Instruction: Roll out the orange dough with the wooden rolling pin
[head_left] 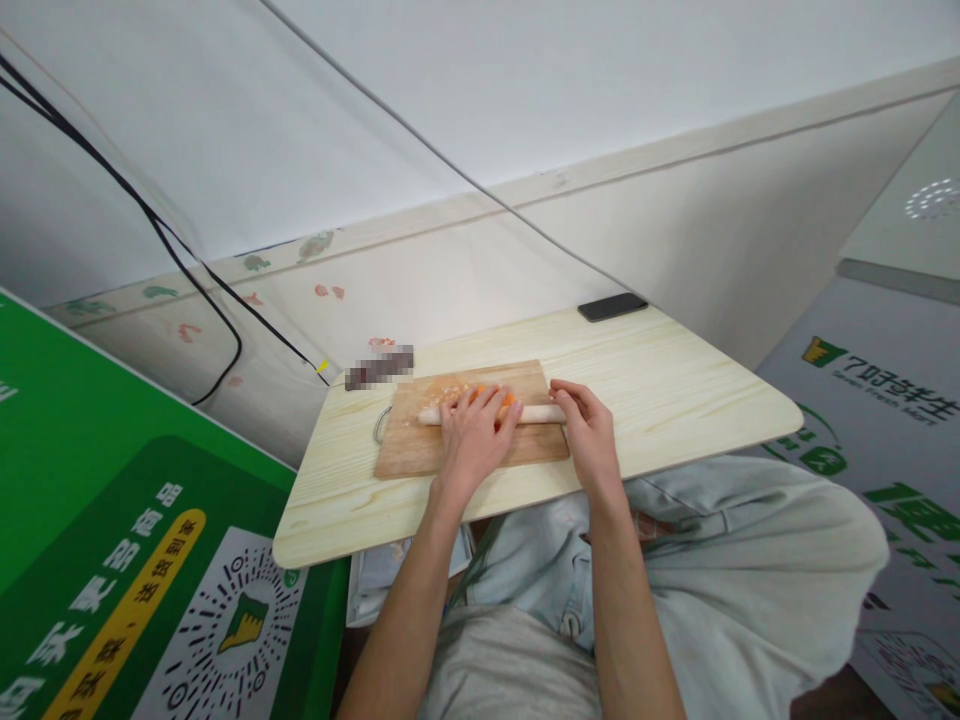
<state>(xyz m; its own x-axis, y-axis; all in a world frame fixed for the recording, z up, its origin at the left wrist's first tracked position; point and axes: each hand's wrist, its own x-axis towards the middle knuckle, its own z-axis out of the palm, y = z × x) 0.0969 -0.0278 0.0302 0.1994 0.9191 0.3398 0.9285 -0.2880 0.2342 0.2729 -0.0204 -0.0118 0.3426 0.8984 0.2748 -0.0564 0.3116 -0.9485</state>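
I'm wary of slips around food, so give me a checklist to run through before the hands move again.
1. Board placement: ok. The cutting board lies within the table's edges.
2. Left hand on the pale rod: ok. Its fingers lie across it.
3. Right hand's grip: cannot tell. It is at the rod's right end, but the hold is partly hidden.
4. Left fingers clear of the orange pieces: not ok. They lie right beside them.
5. Phone off the board: ok. It lies near the table's far edge.
6. Pixelated item safe: cannot tell.
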